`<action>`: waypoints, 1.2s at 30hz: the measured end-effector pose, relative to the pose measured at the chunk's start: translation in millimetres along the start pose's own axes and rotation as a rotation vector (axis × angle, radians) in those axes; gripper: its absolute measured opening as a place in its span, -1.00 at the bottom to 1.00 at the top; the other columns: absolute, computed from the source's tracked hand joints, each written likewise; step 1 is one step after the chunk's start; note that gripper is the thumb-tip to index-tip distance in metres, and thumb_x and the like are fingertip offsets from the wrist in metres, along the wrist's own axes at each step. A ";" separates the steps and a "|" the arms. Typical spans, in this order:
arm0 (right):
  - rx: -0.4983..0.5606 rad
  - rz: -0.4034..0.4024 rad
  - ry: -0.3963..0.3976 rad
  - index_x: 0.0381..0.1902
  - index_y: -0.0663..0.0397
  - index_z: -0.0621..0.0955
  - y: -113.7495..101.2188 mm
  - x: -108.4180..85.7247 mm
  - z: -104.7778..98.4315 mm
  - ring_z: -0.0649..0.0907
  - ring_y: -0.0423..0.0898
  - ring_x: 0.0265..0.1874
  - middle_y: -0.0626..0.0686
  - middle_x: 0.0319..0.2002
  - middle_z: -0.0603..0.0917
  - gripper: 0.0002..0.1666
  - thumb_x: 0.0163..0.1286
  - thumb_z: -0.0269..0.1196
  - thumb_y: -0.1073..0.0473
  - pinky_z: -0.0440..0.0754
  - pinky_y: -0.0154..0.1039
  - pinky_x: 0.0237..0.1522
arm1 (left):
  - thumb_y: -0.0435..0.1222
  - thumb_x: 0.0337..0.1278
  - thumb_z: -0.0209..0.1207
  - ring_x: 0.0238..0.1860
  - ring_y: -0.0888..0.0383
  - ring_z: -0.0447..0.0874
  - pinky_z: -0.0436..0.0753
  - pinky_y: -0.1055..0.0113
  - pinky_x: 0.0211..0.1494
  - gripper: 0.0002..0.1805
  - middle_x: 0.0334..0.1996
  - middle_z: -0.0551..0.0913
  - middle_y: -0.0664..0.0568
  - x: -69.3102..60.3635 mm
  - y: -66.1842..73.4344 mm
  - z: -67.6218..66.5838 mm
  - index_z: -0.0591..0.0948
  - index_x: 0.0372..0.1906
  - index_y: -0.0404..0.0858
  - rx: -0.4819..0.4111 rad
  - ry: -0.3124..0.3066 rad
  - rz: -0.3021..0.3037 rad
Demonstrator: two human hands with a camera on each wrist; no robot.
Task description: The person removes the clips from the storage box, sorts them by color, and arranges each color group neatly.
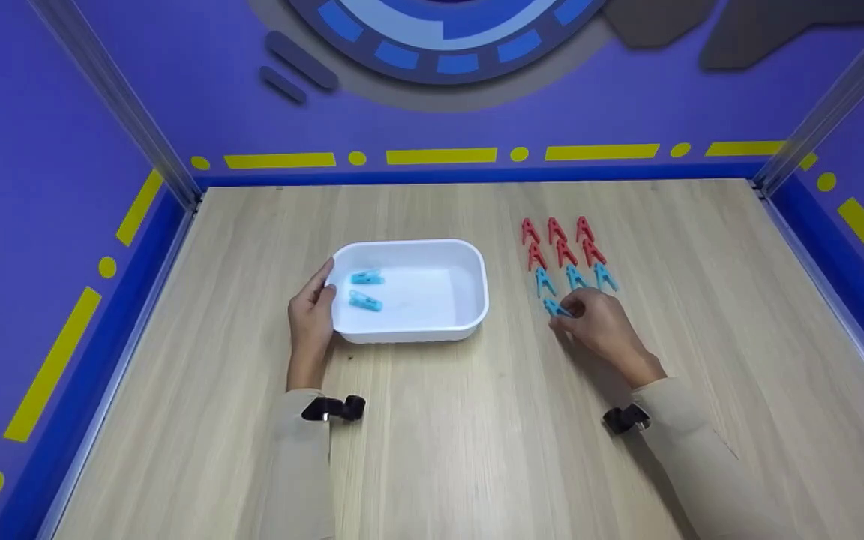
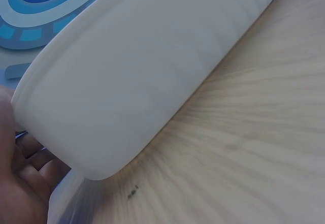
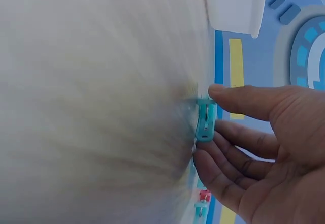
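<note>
My left hand (image 1: 311,318) grips the left end of a white plastic tub (image 1: 411,336), thumb over the rim and fingers outside. In the left wrist view the tub's wall (image 2: 122,82) fills much of the picture. Two light-blue clothespins (image 1: 366,301) lie inside the tub. On the right, my right hand (image 1: 603,324) has thumb and fingertips about a light-blue clothespin (image 1: 554,307) at the near end of the group. The right wrist view shows this clothespin (image 3: 205,121) between thumb and fingers, still at the table surface.
Just beyond the right hand stands a row of three light-blue clothespins (image 1: 544,283). Behind it are two rows of red clothespins (image 1: 556,231). Blue-purple panels (image 1: 417,120) wall the wooden table (image 1: 432,420) at the back and both sides.
</note>
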State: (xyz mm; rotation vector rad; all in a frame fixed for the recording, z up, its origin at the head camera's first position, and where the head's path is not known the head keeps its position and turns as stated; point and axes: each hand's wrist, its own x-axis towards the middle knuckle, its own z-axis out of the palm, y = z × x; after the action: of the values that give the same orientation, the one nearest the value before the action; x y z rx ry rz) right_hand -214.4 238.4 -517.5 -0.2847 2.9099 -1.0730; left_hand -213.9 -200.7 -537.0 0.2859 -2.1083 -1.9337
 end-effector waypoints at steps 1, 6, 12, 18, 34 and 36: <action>-0.002 0.004 0.006 -0.09 0.37 0.71 -0.7 -0.1 0.5 0.66 0.07 -0.25 0.22 -0.19 0.72 -0.72 0.34 0.49 0.28 0.67 -0.04 -0.21 | -0.49 0.62 -0.06 0.61 0.04 0.23 0.22 0.29 0.63 -0.50 0.55 0.40 -0.07 -0.2 0.4 0.0 0.43 0.53 -0.34 0.000 0.000 -0.003; -0.002 0.015 0.030 -0.10 0.39 0.67 -4.4 0.0 3.8 0.62 0.05 -0.30 0.22 -0.21 0.70 -0.70 0.35 0.49 0.27 0.64 -0.07 -0.27 | -0.45 0.62 -0.03 0.59 0.11 0.25 0.23 0.33 0.61 -0.51 0.53 0.44 -0.01 -0.3 -1.5 -0.9 0.47 0.53 -0.27 -0.001 0.006 0.003; -0.007 0.030 0.045 -0.09 0.40 0.67 -7.3 0.9 8.1 0.58 0.02 -0.37 0.19 -0.25 0.69 -0.67 0.34 0.51 0.26 0.60 -0.11 -0.33 | -0.43 0.61 0.00 0.57 0.12 0.30 0.26 0.35 0.59 -0.52 0.51 0.47 0.02 -0.5 -3.7 -2.1 0.51 0.51 -0.24 0.000 0.007 0.030; -0.008 0.031 0.051 -0.09 0.41 0.67 -9.8 1.9 9.0 0.60 0.03 -0.36 0.21 -0.25 0.70 -0.65 0.35 0.51 0.24 0.63 -0.09 -0.32 | -0.43 0.61 -0.01 0.57 0.11 0.30 0.28 0.35 0.59 -0.52 0.51 0.47 0.01 -0.1 -2.7 -1.4 0.51 0.50 -0.25 -0.009 0.006 0.032; -0.013 0.045 0.050 -0.03 0.44 0.66 -11.3 1.8 11.4 0.67 0.09 -0.25 0.28 -0.15 0.73 -0.59 0.37 0.51 0.20 0.72 0.11 -0.12 | -0.42 0.61 0.01 0.57 0.13 0.30 0.28 0.32 0.59 -0.52 0.50 0.47 0.01 -2.3 -3.2 -3.4 0.52 0.50 -0.23 0.003 -0.003 0.045; -0.013 0.044 0.048 -0.03 0.43 0.66 -11.5 1.9 11.3 0.66 0.08 -0.27 0.27 -0.16 0.72 -0.59 0.37 0.51 0.20 0.72 0.10 -0.15 | -0.42 0.62 0.01 0.57 0.13 0.30 0.27 0.32 0.60 -0.52 0.51 0.47 0.02 -2.0 -3.4 -3.4 0.52 0.50 -0.23 0.003 -0.004 0.044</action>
State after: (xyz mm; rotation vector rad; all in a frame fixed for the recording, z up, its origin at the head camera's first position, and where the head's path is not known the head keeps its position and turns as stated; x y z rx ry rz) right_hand -213.5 222.3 -518.6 -0.1967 2.9509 -1.0700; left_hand -211.0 -203.6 -540.3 0.2343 -2.1019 -1.9085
